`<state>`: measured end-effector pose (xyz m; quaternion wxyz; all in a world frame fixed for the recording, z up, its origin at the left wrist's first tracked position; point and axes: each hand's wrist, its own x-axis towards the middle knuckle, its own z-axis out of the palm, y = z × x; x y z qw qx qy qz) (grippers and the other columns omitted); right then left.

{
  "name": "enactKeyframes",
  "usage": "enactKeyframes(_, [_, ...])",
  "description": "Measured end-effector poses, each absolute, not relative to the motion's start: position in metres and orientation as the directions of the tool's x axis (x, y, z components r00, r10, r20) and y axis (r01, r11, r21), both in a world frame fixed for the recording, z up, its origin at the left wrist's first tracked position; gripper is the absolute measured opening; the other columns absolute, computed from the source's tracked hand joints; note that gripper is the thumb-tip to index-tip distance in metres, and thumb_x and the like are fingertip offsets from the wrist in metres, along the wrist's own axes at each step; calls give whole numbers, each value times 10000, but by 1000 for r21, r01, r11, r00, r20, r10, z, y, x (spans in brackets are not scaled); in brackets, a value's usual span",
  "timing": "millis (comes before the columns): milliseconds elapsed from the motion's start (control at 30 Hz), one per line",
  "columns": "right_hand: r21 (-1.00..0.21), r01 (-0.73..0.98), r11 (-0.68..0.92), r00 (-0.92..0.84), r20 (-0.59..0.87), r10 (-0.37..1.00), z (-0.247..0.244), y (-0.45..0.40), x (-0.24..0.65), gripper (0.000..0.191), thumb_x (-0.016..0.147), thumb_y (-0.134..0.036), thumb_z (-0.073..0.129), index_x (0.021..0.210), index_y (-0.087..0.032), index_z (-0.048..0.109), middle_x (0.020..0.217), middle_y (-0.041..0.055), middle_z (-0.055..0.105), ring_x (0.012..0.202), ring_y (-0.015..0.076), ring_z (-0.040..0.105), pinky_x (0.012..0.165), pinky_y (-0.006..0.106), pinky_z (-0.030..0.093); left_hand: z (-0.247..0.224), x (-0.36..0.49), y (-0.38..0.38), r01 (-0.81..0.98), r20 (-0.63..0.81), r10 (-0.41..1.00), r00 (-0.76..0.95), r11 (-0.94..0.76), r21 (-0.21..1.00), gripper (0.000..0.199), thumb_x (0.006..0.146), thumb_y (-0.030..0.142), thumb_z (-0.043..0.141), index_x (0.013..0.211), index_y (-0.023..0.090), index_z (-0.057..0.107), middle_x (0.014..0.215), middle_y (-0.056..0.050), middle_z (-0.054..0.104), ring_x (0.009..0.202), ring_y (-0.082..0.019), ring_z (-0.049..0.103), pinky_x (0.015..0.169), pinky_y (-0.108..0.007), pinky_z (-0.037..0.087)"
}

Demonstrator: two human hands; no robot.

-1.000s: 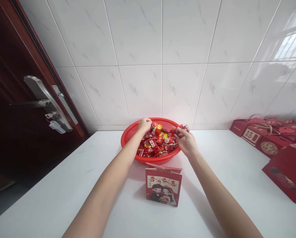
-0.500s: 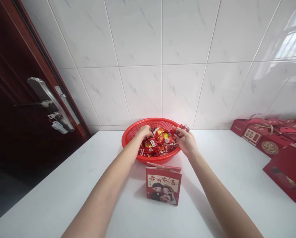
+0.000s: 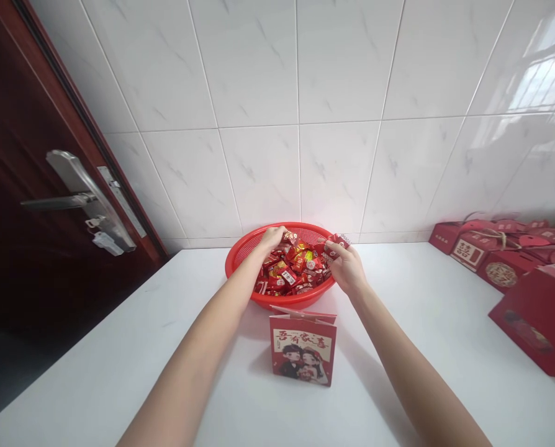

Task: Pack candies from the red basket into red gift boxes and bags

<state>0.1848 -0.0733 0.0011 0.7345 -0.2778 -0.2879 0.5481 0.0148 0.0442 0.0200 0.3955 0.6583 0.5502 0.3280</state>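
Observation:
A red plastic basket against the tiled wall holds a heap of wrapped candies. Over its left side, my left hand is closed on a red and gold wrapped candy. My right hand, at the basket's right rim, pinches a red candy packet with a checkered edge. Between my forearms stands a small red gift box, upright, printed with a cartoon couple, its top flaps partly apart.
Several red gift boxes are grouped along the wall at the right, one with a window nearer me. A dark red door with a metal handle and keys is at the left, beyond the white table's edge.
My left hand has risen a little out of the heap, with a candy now showing at its fingertips. My right hand still holds its packet. The view has shifted slightly.

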Motion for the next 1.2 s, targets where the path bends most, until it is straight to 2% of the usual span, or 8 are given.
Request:
enactKeyframes(67, [-729,-640,243,232,119,965,2,-74,184,173,613,-192,816,722,-203,682,800,27,758,814,196,710,742,298,581,26,20,41,328,-1,955,296,-101,939,364,920,513,604,841,159,632,739,-13,649,685,-154,625,696,-306,523])
enactKeyframes(167, [-743,-626,236,223,119,967,2,-74,184,200,607,-199,819,764,-187,696,815,39,756,821,206,713,762,313,588,34,25,32,170,13,887,461,-103,980,356,771,493,762,847,161,658,804,-47,703,791,-194,675,785,-328,540])
enactKeyframes(267, [-763,-607,223,218,109,970,2,-75,182,250,596,-202,828,806,-178,695,830,52,760,815,228,720,749,342,598,37,26,21,82,29,825,564,-91,993,408,635,419,884,860,152,674,876,-74,727,858,-221,688,863,-370,539])
enactKeyframes(367, [-782,-584,220,230,101,968,2,-76,180,273,598,-217,834,819,-181,678,792,45,754,763,233,720,712,353,600,37,26,16,41,44,801,598,-86,995,409,585,326,923,855,145,675,903,-74,731,879,-223,690,919,-400,523])
enactKeyframes(533, [-805,-546,230,260,98,961,1,-76,179,290,587,-211,840,818,-183,667,755,31,748,714,222,710,685,347,593,36,28,16,-3,88,818,569,-104,995,402,583,216,897,919,149,688,886,-43,725,862,-200,684,901,-374,518])
enactKeyframes(700, [-801,-543,252,274,115,955,0,-75,178,325,577,-261,849,837,-182,670,807,45,764,769,242,721,725,371,601,39,28,15,-31,142,816,561,-151,988,272,656,282,857,819,144,689,766,-16,689,744,-156,634,775,-309,506])
enactKeyframes(800, [-799,-534,275,290,132,948,-1,-75,178,348,577,-284,862,844,-196,657,830,34,769,792,243,721,734,376,603,39,28,13,-16,154,813,561,-175,984,277,662,332,865,751,139,687,743,-22,692,709,-150,612,725,-295,490])
enactKeyframes(1200, [-834,-495,243,211,155,965,-2,-75,178,355,586,-263,859,893,-190,695,818,31,768,733,228,721,688,359,606,44,28,7,4,174,740,650,-233,973,436,566,424,924,840,121,771,864,-101,772,886,-260,700,888,-402,531])
